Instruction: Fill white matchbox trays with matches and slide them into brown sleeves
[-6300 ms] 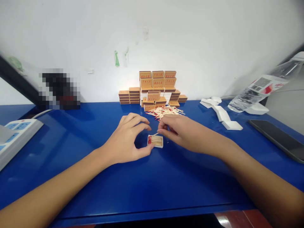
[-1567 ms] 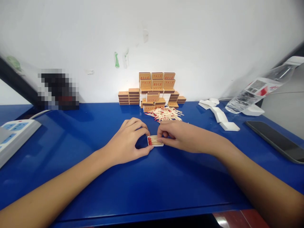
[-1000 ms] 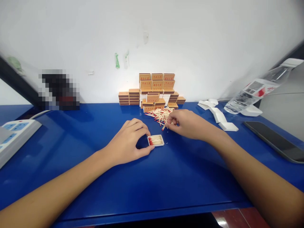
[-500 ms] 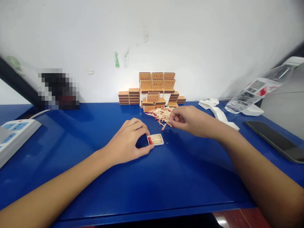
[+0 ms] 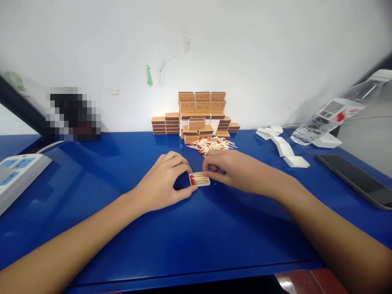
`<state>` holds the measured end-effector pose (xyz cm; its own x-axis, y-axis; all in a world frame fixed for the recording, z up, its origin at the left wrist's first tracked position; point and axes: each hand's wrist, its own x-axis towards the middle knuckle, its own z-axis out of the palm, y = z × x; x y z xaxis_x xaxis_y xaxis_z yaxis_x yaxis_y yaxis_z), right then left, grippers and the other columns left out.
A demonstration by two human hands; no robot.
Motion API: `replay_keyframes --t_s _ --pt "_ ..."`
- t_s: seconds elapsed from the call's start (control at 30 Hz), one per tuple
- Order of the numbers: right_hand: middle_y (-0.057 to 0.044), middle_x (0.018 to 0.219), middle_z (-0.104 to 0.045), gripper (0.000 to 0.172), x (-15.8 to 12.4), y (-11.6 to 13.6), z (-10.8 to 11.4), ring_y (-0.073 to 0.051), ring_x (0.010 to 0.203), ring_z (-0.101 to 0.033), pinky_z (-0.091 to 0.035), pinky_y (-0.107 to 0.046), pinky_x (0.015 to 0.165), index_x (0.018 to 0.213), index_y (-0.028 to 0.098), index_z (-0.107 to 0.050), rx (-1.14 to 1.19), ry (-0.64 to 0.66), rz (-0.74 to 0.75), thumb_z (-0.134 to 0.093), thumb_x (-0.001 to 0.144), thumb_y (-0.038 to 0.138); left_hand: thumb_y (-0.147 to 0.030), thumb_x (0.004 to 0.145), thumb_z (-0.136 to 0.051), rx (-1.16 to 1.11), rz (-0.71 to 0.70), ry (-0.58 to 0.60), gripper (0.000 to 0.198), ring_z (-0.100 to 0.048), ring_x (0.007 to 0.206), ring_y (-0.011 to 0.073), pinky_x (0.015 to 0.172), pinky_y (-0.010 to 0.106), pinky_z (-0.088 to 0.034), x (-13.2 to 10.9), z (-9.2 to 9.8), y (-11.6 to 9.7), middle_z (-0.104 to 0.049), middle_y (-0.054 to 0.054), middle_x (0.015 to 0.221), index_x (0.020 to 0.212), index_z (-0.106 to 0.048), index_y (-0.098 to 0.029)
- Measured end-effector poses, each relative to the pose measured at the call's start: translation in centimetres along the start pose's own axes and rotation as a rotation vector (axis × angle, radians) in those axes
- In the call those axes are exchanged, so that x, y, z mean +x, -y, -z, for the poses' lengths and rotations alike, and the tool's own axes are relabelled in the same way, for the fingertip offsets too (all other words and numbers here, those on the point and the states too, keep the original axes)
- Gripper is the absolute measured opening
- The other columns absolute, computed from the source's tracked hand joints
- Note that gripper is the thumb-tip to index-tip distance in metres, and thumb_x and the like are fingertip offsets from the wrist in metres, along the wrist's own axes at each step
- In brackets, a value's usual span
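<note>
A small white matchbox tray (image 5: 204, 185) lies on the blue table, with several red-tipped matches (image 5: 199, 178) side by side in it, heads to the left. My left hand (image 5: 167, 179) grips the tray's left end between thumb and fingers. Over the tray's right end, my right hand (image 5: 225, 169) is closed in a pinch at the matches; whatever is between its fingertips is too small to make out. Just behind that hand spreads a loose pile of matches (image 5: 211, 143), partly hidden by it.
Stacked matchboxes (image 5: 202, 107) stand against the wall behind the pile. To the right are white folded pieces (image 5: 281, 146), a leaning water bottle (image 5: 330, 112) and a phone (image 5: 357, 177). A power strip (image 5: 21, 173) sits at the left on the blue table (image 5: 171, 253).
My right hand has moved left and nearer, from the right side of the match pile to the tray's right end. My left hand still holds the tray in place.
</note>
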<state>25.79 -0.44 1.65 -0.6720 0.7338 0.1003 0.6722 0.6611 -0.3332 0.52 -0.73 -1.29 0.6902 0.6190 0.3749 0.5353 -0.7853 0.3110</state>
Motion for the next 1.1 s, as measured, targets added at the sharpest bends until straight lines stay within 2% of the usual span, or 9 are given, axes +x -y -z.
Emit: replay_keyframes --t_s 0.13,0.3,0.43,0.6,0.77,0.9,1.1 --pt "-0.006 0.096 -0.07 0.012 0.1 -0.7 0.3 -0.02 0.084 -0.061 -0.041 -0.031 0.074 0.094 0.021 -0.066 -0.016 -0.052 -0.006 -0.058 0.101 0.019 -0.04 0.094 -0.076 -0.012 -0.013 -0.004 0.022 -0.061 0.115 0.0279 0.101 0.047 -0.047 0.0 0.0 0.0 -0.074 0.006 0.115 0.106 -0.072 -0.022" --pt "-0.01 0.108 -0.07 0.015 0.4 -2.4 0.2 -0.024 0.097 -0.066 -0.047 -0.034 0.085 0.107 0.02 -0.069 0.003 -0.002 -0.078 -0.056 0.101 0.016 -0.039 0.094 -0.076 -0.02 -0.019 -0.006 0.021 -0.061 0.115 0.0274 0.101 0.046 -0.047 -0.1 -0.1 0.1 -0.074 0.006 0.115 0.105 -0.072 -0.022" --pt "-0.011 0.107 -0.07 0.013 0.5 -3.5 0.0 -0.023 0.096 -0.065 -0.048 -0.034 0.085 0.1 0.019 -0.067 0.02 0.017 -0.097 -0.055 0.103 0.018 -0.04 0.094 -0.076 -0.017 -0.022 -0.003 0.021 -0.061 0.116 0.0277 0.103 0.046 -0.047 -0.1 -0.1 0.1 -0.073 0.006 0.115 0.104 -0.072 -0.022" --pt "-0.011 0.105 -0.069 0.014 0.6 -3.8 -0.4 -0.023 0.092 -0.064 -0.047 -0.035 0.082 0.095 0.019 -0.063 0.036 0.022 -0.146 -0.053 0.104 0.021 -0.04 0.094 -0.076 -0.012 -0.02 0.006 0.021 -0.061 0.116 0.0278 0.103 0.046 -0.047 -0.2 0.0 0.2 -0.073 0.006 0.115 0.104 -0.072 -0.022" --pt "-0.011 0.103 -0.065 0.016 0.4 -2.7 -0.1 -0.023 0.088 -0.061 -0.046 -0.035 0.079 0.094 0.02 -0.058 0.039 -0.004 -0.139 -0.053 0.106 0.029 -0.041 0.094 -0.076 -0.002 -0.017 -0.005 0.021 -0.061 0.115 0.0275 0.102 0.047 -0.047 -0.2 0.0 0.2 -0.073 0.006 0.114 0.104 -0.072 -0.022" --pt "-0.008 0.107 -0.065 0.017 0.0 -0.5 -0.2 -0.022 0.092 -0.061 -0.046 -0.034 0.081 0.1 0.021 -0.06 0.094 -0.03 -0.068 -0.05 0.109 0.031 -0.039 0.093 -0.077 0.009 -0.005 -0.023 0.021 -0.062 0.115 0.0279 0.1 0.046 -0.048 -0.2 -0.1 0.1 -0.073 0.006 0.114 0.103 -0.072 -0.021" --pt "-0.008 0.107 -0.064 0.012 0.1 1.8 -1.7 -0.02 0.087 -0.062 -0.044 -0.034 0.077 0.102 0.017 -0.063 -0.08 -0.021 -0.062 -0.054 0.108 0.023 -0.037 0.093 -0.076 0.009 0.0 -0.031 0.021 -0.062 0.114 0.0279 0.098 0.046 -0.049 -0.1 -0.1 0.0 -0.074 0.007 0.113 0.102 -0.07 -0.02"
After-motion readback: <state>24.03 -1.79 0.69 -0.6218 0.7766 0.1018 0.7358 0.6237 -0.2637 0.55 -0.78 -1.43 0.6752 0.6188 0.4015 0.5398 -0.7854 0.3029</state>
